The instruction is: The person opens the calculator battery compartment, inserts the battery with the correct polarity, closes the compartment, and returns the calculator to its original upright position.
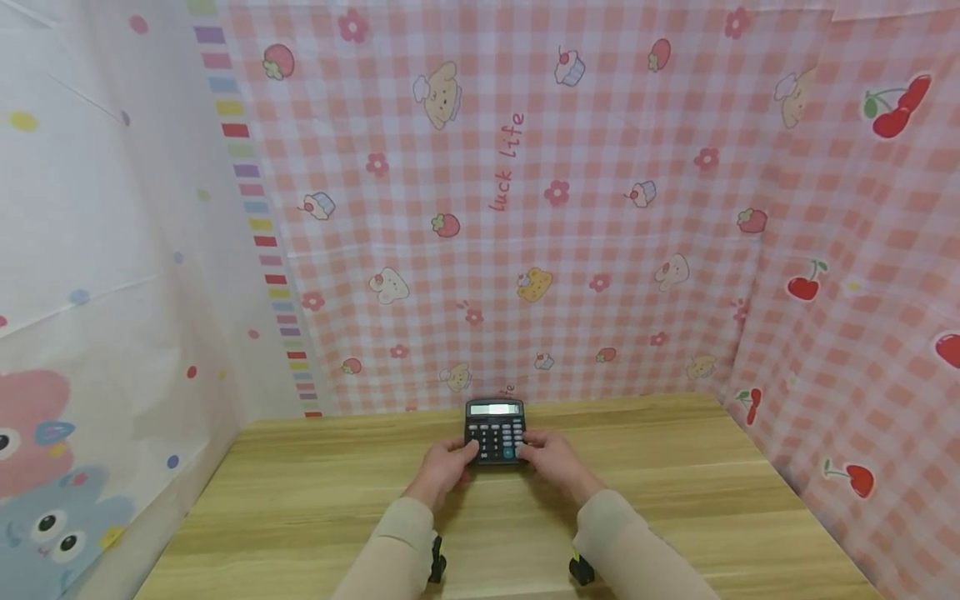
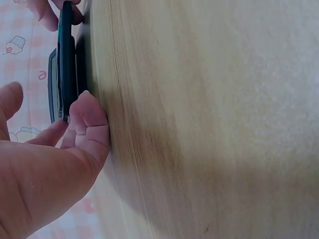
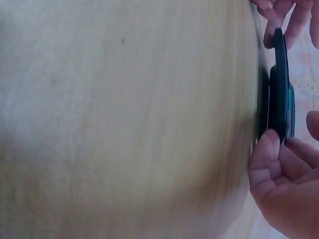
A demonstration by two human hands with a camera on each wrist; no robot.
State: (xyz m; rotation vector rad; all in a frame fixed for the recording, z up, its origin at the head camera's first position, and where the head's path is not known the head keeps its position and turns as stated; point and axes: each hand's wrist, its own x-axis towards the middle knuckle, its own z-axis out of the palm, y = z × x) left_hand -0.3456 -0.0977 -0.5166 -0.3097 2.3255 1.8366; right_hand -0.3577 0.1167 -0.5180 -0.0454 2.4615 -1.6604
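A black desktop calculator (image 1: pixel 495 442) with a pale display and a blue key lies at the far middle of the table, keys facing up. My left hand (image 1: pixel 444 468) grips its left edge and my right hand (image 1: pixel 558 462) its right edge. In the left wrist view the calculator (image 2: pixel 66 64) is seen edge-on, with curled fingers (image 2: pixel 89 122) at its lower edge. The right wrist view likewise shows the calculator's side (image 3: pixel 280 94), my fingers (image 3: pixel 266 154) tucked against its edge and the thumb over the key side. A dark shadow lies beneath the calculator.
The wooden table (image 1: pixel 322 492) ends at a pink checked cloth (image 1: pixel 480 333) just behind the calculator. A white dotted cloth (image 1: pixel 150 250) hangs on the left, and a cherry-print cloth (image 1: pixel 847 358) on the right. Black straps (image 1: pixel 581 570) show at the sleeves.
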